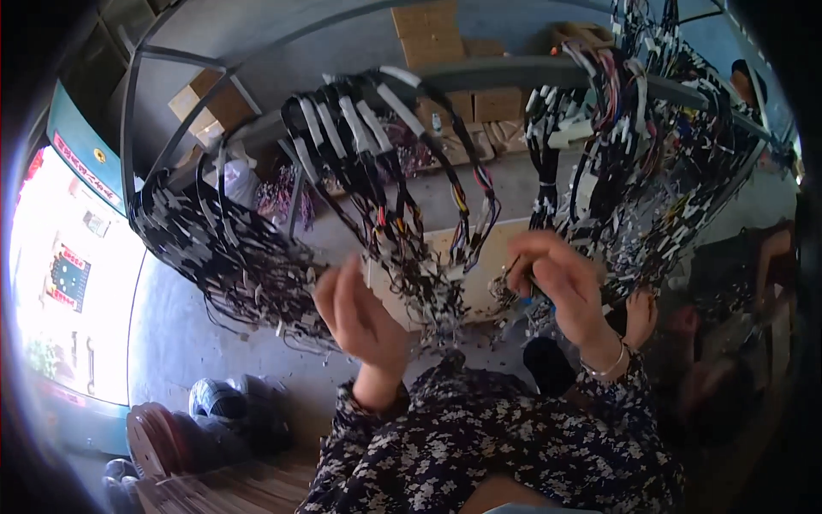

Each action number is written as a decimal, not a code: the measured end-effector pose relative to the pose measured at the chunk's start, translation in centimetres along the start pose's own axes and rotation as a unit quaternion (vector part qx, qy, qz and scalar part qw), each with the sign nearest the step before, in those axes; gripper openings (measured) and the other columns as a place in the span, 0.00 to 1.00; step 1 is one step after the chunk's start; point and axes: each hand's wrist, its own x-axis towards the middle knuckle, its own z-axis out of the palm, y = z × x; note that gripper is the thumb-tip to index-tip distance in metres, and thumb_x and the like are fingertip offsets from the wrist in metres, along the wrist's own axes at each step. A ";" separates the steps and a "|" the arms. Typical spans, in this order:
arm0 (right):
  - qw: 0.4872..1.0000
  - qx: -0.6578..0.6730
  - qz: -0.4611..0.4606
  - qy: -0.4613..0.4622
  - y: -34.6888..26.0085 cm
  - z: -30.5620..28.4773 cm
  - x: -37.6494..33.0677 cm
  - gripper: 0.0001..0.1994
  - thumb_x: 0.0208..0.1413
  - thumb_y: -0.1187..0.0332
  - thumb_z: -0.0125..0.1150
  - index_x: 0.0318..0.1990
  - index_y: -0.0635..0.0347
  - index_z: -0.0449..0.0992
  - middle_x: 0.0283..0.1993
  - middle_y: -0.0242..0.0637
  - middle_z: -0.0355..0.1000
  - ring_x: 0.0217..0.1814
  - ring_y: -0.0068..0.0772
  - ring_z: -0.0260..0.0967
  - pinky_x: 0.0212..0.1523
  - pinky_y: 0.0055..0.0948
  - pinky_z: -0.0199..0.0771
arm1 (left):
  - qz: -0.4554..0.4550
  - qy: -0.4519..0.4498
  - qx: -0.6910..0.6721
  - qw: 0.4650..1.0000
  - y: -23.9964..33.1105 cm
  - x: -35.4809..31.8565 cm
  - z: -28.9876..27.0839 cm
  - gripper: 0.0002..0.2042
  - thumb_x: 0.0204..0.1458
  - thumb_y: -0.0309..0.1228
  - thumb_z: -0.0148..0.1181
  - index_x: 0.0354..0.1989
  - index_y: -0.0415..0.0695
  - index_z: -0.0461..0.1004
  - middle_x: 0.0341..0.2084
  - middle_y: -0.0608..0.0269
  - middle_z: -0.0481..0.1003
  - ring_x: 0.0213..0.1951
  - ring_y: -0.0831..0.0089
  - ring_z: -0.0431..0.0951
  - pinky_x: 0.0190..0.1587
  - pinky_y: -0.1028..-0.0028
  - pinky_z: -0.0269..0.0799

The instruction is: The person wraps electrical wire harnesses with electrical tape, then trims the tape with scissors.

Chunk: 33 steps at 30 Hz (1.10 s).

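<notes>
My left hand (360, 321) is raised with its fingers bent and close together, beside a hanging bundle of dark cables; its fingertips are slightly smeared, and what they pinch is not clear. My right hand (565, 283) curls thumb and fingers round a small dark thing that I cannot make out, with a bit of blue below it. Between the hands hangs a wire harness (351, 128), its black cables wrapped with white tape and ending in many loose connectors (437, 287). Another harness bundle (223, 240) droops to the left of my left hand.
A metal rail (505, 75) carries the harnesses, with more bundles (608, 137) at the right. Cardboard boxes (428, 34) stand behind. Wire spools (154, 437) sit at lower left by a bright doorway (77, 283). Part of another person (775, 248) shows at right.
</notes>
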 end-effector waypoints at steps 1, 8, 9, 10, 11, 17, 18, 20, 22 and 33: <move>1.000 0.006 0.010 -0.002 -0.1 0.3 -0.6 0.15 0.69 0.63 0.50 0.52 0.65 0.72 0.34 0.34 0.72 0.33 0.23 0.69 0.33 0.25 0.67 | -0.023 -0.014 -0.015 1.000 0.3 1.3 -0.2 0.16 0.52 0.11 0.53 0.49 0.33 0.77 0.41 0.52 0.71 0.40 0.66 0.71 0.41 0.73 0.68; 0.978 0.162 0.103 -0.086 2.7 -1.6 7.0 0.34 0.67 0.50 0.48 0.69 0.71 0.54 0.60 0.54 0.67 0.27 0.31 0.75 0.22 0.23 0.68 | -0.014 -0.168 0.103 0.980 -1.1 2.6 2.0 0.21 0.51 0.12 0.47 0.52 0.39 0.75 0.43 0.53 0.68 0.46 0.58 0.68 0.50 0.67 0.64; 0.978 0.161 0.104 -0.086 3.0 -1.9 7.3 0.34 0.67 0.50 0.48 0.69 0.71 0.54 0.60 0.54 0.67 0.27 0.31 0.75 0.22 0.23 0.68 | -0.045 -0.196 0.059 0.978 -0.7 2.3 2.0 0.22 0.51 0.12 0.46 0.55 0.37 0.73 0.45 0.53 0.68 0.46 0.60 0.68 0.51 0.68 0.65; 0.961 0.197 0.129 -0.147 3.1 -1.9 7.6 0.36 0.66 0.49 0.50 0.69 0.72 0.53 0.59 0.55 0.68 0.26 0.31 0.74 0.20 0.23 0.68 | -0.059 -0.212 0.015 0.975 0.3 1.9 2.2 0.23 0.50 0.12 0.46 0.57 0.37 0.71 0.45 0.53 0.68 0.46 0.61 0.69 0.50 0.69 0.65; 0.939 0.231 0.154 -0.206 3.1 -2.2 7.9 0.39 0.65 0.48 0.51 0.69 0.74 0.52 0.58 0.56 0.69 0.24 0.31 0.74 0.19 0.22 0.67 | -0.074 -0.228 -0.031 0.970 1.4 1.1 2.8 0.25 0.50 0.11 0.46 0.59 0.37 0.69 0.45 0.53 0.67 0.45 0.62 0.69 0.50 0.70 0.65; 0.855 0.329 0.197 -0.350 3.2 -0.7 10.6 0.42 0.62 0.45 0.53 0.71 0.70 0.49 0.39 0.48 0.76 0.21 0.31 0.71 0.16 0.26 0.67 | -0.140 -0.243 -0.199 0.939 2.1 -0.7 3.3 0.34 0.49 0.10 0.47 0.69 0.40 0.58 0.43 0.52 0.63 0.45 0.59 0.64 0.48 0.68 0.63; 0.867 0.340 0.194 -0.308 3.0 0.0 10.4 0.42 0.62 0.45 0.53 0.71 0.71 0.48 0.42 0.50 0.75 0.20 0.32 0.71 0.16 0.26 0.67 | -0.148 -0.250 -0.210 0.934 2.3 -0.8 3.3 0.35 0.48 0.10 0.47 0.70 0.40 0.57 0.43 0.52 0.63 0.45 0.59 0.64 0.48 0.67 0.63; 0.871 0.357 0.201 -0.271 3.3 0.7 10.1 0.45 0.60 0.45 0.56 0.71 0.73 0.47 0.54 0.53 0.69 0.21 0.33 0.71 0.16 0.27 0.67 | -0.148 -0.258 -0.197 0.934 2.7 -1.0 2.7 0.36 0.47 0.10 0.48 0.70 0.40 0.56 0.44 0.51 0.64 0.46 0.57 0.64 0.50 0.67 0.62; 0.853 0.364 0.211 -0.309 3.7 1.1 10.7 0.45 0.60 0.46 0.57 0.71 0.73 0.46 0.56 0.52 0.67 0.21 0.33 0.71 0.16 0.27 0.67 | -0.120 -0.242 -0.185 0.945 2.8 -0.9 1.9 0.35 0.48 0.09 0.47 0.69 0.39 0.58 0.43 0.54 0.65 0.44 0.62 0.66 0.47 0.72 0.63; 0.842 0.351 0.234 -0.337 3.2 1.5 11.3 0.40 0.60 0.47 0.59 0.64 0.72 0.51 0.59 0.61 0.59 0.25 0.39 0.75 0.15 0.26 0.71 | -0.234 -0.029 -0.227 0.945 -8.1 1.9 0.0 0.21 0.51 0.15 0.55 0.55 0.37 0.73 0.44 0.54 0.75 0.45 0.66 0.77 0.49 0.74 0.69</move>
